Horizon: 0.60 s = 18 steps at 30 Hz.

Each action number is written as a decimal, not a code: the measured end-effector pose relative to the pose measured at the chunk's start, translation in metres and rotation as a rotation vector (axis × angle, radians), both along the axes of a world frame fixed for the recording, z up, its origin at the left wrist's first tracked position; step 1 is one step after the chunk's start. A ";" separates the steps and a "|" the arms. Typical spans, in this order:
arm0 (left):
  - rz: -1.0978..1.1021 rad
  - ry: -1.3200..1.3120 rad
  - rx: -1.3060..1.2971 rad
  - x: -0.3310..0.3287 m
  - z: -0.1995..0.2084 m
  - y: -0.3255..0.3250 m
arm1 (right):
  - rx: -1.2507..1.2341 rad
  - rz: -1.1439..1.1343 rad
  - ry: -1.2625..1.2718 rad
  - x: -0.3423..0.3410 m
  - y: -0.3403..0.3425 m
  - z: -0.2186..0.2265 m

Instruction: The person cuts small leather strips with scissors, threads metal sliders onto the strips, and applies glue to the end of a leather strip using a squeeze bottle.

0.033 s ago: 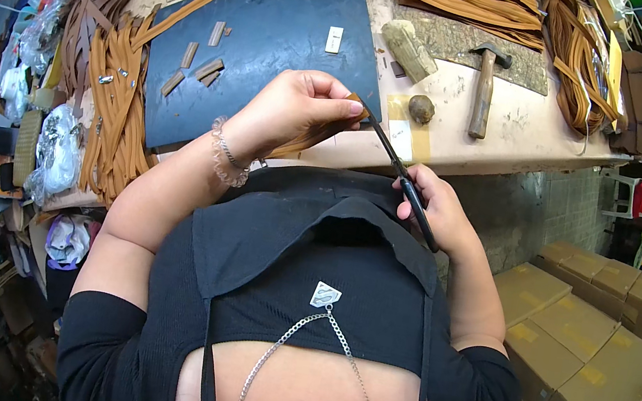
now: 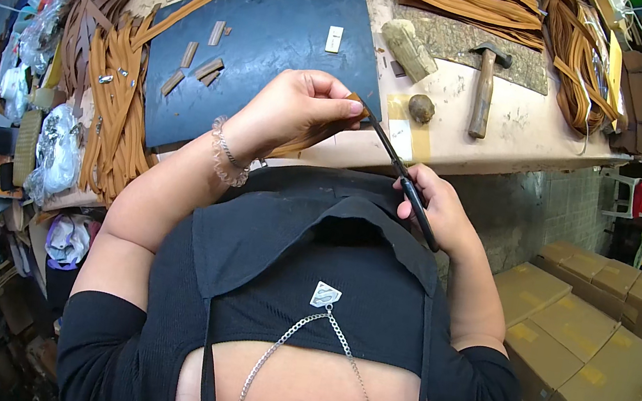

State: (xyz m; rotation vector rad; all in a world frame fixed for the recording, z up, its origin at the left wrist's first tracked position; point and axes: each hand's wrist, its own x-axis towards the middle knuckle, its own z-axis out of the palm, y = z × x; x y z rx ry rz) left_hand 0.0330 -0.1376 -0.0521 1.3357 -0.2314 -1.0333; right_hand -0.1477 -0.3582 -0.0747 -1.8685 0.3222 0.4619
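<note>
Between its thumb and fingers my left hand (image 2: 301,110) pinches the end of a tan leather strap (image 2: 355,104). More of the strap hangs below the palm, partly hidden by the hand. My right hand (image 2: 440,210) is closed round the black handle of a long thin tool (image 2: 385,139). The tool slants up and left, its dark narrow tip meeting the strap end at my left fingertips. Whether the tip presses on the strap or passes beside it, I cannot tell. Both hands are held in front of the table's near edge, above my black apron (image 2: 295,205).
A black mat (image 2: 281,20) bears short brown leather pieces (image 2: 209,68) and a small white block (image 2: 334,40). Right of it lie a wood block (image 2: 408,50), a round lump (image 2: 421,109) and a hammer (image 2: 483,92). Tan straps (image 2: 115,103) hang left; cardboard boxes (image 2: 574,338) stand right.
</note>
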 end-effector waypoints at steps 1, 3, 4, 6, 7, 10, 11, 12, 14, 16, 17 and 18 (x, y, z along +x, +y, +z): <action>-0.001 -0.001 0.005 0.000 0.000 0.001 | 0.000 0.001 0.001 -0.001 0.000 0.000; 0.005 0.009 -0.012 -0.002 -0.003 0.002 | 0.060 -0.027 -0.022 -0.002 0.001 0.000; 0.005 0.021 -0.026 -0.002 -0.005 0.001 | 0.062 -0.031 -0.020 -0.003 0.001 0.000; -0.009 0.013 -0.014 0.000 -0.006 -0.001 | 0.067 -0.048 -0.024 -0.004 0.000 -0.001; -0.016 0.001 -0.007 0.000 -0.006 0.000 | 0.066 -0.047 -0.023 -0.005 0.000 -0.002; -0.020 -0.016 -0.010 0.000 -0.013 0.003 | 0.064 -0.029 -0.013 -0.006 -0.001 -0.003; -0.014 -0.016 -0.009 0.002 -0.011 0.007 | 0.050 -0.065 -0.023 -0.006 -0.004 -0.003; -0.031 -0.058 0.049 0.006 -0.004 0.015 | 0.037 -0.098 -0.034 -0.005 -0.009 -0.003; -0.038 -0.297 0.115 0.011 0.015 0.033 | -0.058 -0.332 0.024 0.002 -0.029 0.004; -0.056 -0.627 0.263 0.018 0.054 0.067 | 0.025 -0.602 -0.023 0.005 -0.082 -0.010; -0.065 -0.719 0.347 0.019 0.078 0.084 | -0.292 -0.589 -0.204 0.007 -0.102 -0.018; -0.056 -0.797 0.448 0.021 0.099 0.101 | -0.592 -0.583 -0.298 0.004 -0.136 -0.035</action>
